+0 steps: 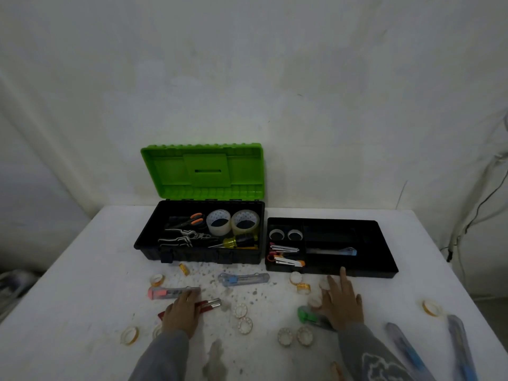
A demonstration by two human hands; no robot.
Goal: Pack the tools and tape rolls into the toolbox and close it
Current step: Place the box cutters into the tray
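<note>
Toolbox (192,257) stands open, green lid (202,169) upright, with scissors (192,220), pliers (180,238), a screwdriver (239,240) and two large tape rolls (218,223) inside; its tray (357,271) sits just beside it on the right, part filled; small tape rolls (240,311) and cutters (243,279) lie scattered in front. Left hand (181,312) lies over the red tool (210,304), grip not determinable; right hand (341,302) is spread, fingers straight, palm partly over a green tool (304,314). Judged step: gathering loose items; take the red tool by its body, lay it flat in the tray, and leave the lid until the tray is reseated.
</note>
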